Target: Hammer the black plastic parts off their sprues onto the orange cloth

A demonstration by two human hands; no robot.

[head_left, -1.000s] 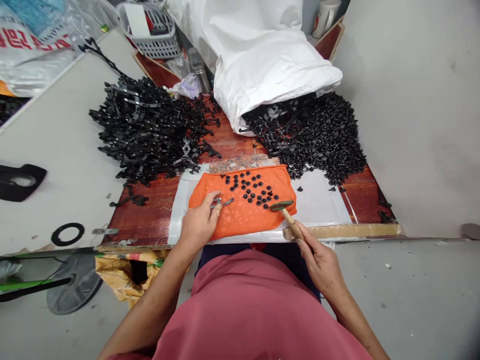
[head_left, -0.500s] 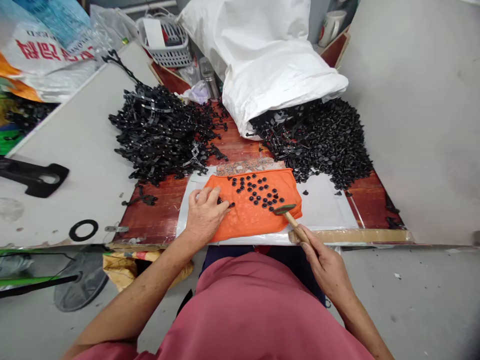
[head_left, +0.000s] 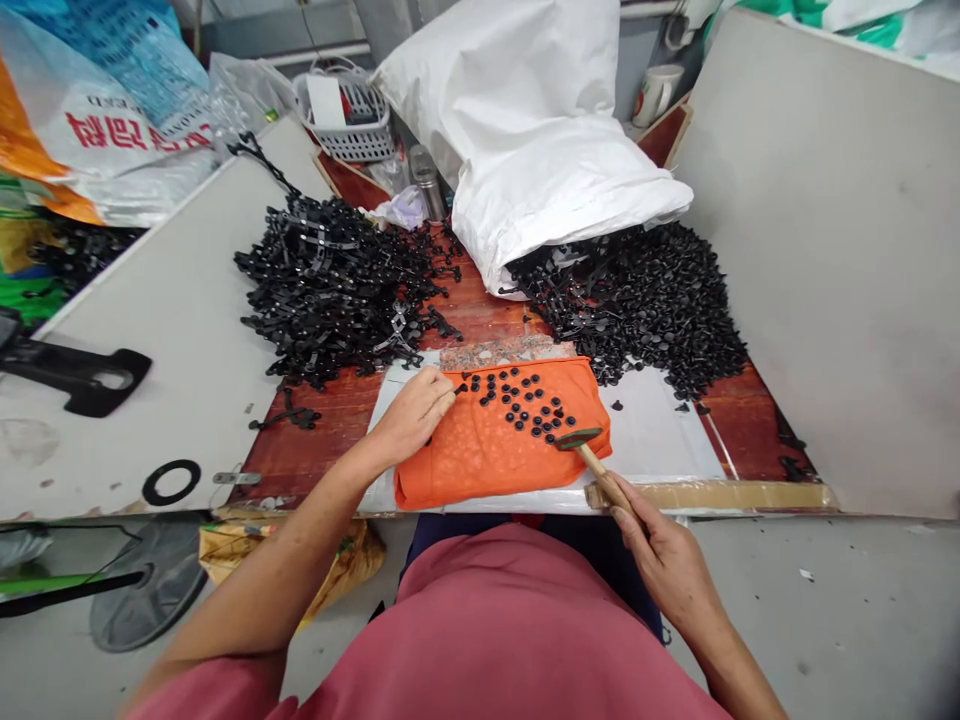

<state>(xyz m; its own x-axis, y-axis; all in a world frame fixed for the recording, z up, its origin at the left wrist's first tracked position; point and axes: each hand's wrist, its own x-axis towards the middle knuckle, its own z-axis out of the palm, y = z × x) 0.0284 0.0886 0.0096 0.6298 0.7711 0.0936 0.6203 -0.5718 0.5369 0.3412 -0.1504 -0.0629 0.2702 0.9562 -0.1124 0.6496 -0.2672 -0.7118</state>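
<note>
Black parts: While a big heap of loose black pieces [head_left: 667,310] remains at the far right, spilling by the mouth of a white sack [head_left: 555,180], another heap of black strips [head_left: 330,290] stands at the far left; these strips look joined, though how many are finished cannot be told.
Orange cloth: it lies on the near middle of the red worktop [head_left: 292,460], partly over a white sheet [head_left: 652,430], and carries a few dozen small black discs [head_left: 537,432] in loose, uneven groups towards its far and right parts; no strip shows among them, so these seem the share left to work.
Left hand: at the far left part of the orange cloth, the left hand [head_left: 412,415] is curled, its fingers drawn together beside a small black piece [head_left: 461,388]; whether it grips anything is hidden.
Right hand: at the near right, the right hand [head_left: 664,560] is closed around the wooden handle [head_left: 611,487] of a hammer-like tool.
Tool head: the dark green head [head_left: 578,438] is beside the rightmost black discs.
</note>
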